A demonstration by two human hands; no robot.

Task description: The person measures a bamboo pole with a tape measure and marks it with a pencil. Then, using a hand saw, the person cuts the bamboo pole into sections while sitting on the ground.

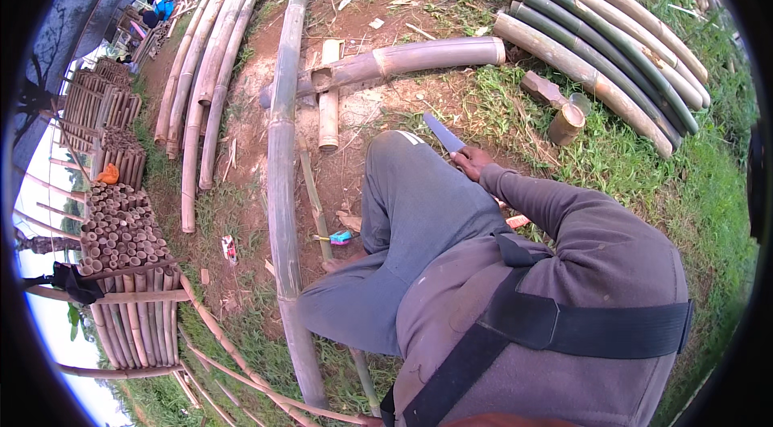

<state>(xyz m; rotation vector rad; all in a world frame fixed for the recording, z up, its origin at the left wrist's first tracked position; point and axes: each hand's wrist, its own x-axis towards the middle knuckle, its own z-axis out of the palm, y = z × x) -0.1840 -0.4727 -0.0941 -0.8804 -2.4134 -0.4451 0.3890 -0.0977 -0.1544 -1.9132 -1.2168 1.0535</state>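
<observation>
My right hand (pixel 473 161) is closed beside my bent knee, at the end of a brown-grey sleeve. Out of it a flat, blue-grey blade (pixel 443 134) points up and to the left; its handle is hidden in my fingers, and I cannot tell if it is a saw or a machete. My left hand does not show. A long bamboo pole (pixel 283 129) runs past my legs on the left. Beyond my knee, a thick bamboo length (pixel 403 59) lies across a short bamboo piece (pixel 328 117).
At the upper right, green and tan bamboo poles (pixel 596 44) lie near a heavy block-like tool head (pixel 543 89) and a short bamboo section (pixel 566 126). A turquoise tape measure (pixel 341 238) sits by my foot. More poles (pixel 217 64) and stacked cut bamboo (pixel 121 225) are at left.
</observation>
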